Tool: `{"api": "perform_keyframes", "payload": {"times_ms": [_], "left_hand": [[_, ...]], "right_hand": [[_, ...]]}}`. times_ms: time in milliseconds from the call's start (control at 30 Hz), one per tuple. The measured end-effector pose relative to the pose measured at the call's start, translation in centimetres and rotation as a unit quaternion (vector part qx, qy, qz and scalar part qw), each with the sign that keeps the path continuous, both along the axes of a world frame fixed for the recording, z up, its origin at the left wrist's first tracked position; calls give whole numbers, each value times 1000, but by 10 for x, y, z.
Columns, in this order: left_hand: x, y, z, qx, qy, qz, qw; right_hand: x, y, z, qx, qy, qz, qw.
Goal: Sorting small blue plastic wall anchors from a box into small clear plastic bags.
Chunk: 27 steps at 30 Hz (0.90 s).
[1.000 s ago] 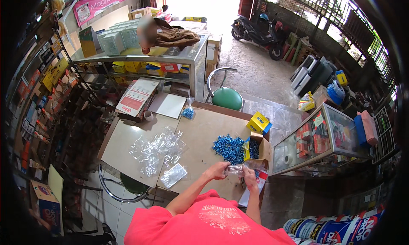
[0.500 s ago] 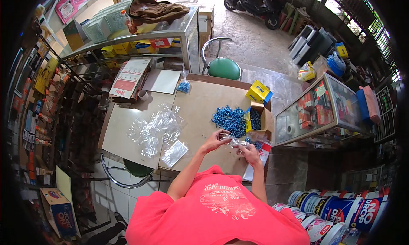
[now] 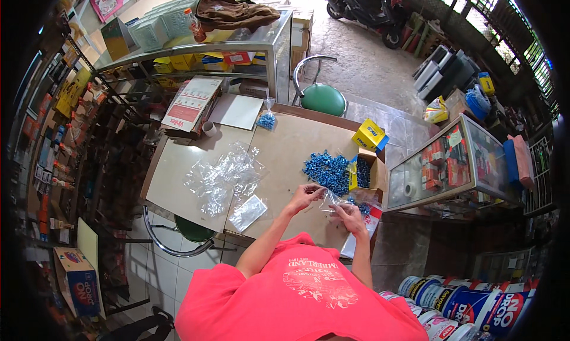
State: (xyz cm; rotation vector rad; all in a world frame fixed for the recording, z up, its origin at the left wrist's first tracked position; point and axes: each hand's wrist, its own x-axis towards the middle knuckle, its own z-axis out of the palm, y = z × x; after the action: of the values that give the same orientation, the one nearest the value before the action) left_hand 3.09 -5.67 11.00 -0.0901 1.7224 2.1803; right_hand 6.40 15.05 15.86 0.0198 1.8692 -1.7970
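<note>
I have a small clear bag (image 3: 328, 200) pinched between my two hands, just right of the frame's centre. My left hand (image 3: 307, 194) holds its top edge with thumb and fingers closed narrow on the plastic; my right hand (image 3: 350, 213) grips the other side, fingers curled around it. The blue pile (image 3: 328, 170) lies on the table (image 3: 291, 151) just above my hands, touching the open box (image 3: 365, 173) on its right. The yellow box (image 3: 370, 135) sits further up.

The risks, as I judge them: the bag is thin and slippery, so a loose pinch could let it sag and spill blue pieces. My right hand works close to the table's right edge, so anything dropped there could roll off to the floor. The heap of empty bags (image 3: 222, 175) at centre left is light and could slide if my arm brushes it.

Against the frame half a second back, my head has tipped lower and my hands sit a touch closer together; the pile and boxes lie the same.
</note>
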Motion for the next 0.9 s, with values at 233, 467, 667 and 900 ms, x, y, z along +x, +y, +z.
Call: {"api": "perform_keyframes", "payload": {"times_ms": [233, 467, 667, 900], "left_hand": [[-12, -7, -13, -11, 52, 44, 998], [-17, -12, 11, 5, 91, 104, 990], [-11, -5, 25, 2, 85, 97, 992], [-6, -2, 30, -2, 92, 104, 990]], "right_hand": [[-10, 4, -12, 63, 47, -24, 997], [-15, -10, 11, -114, -17, -119, 986], [-5, -6, 16, -178, -46, -185, 965], [1, -2, 23, -252, -64, -189, 947]]}}
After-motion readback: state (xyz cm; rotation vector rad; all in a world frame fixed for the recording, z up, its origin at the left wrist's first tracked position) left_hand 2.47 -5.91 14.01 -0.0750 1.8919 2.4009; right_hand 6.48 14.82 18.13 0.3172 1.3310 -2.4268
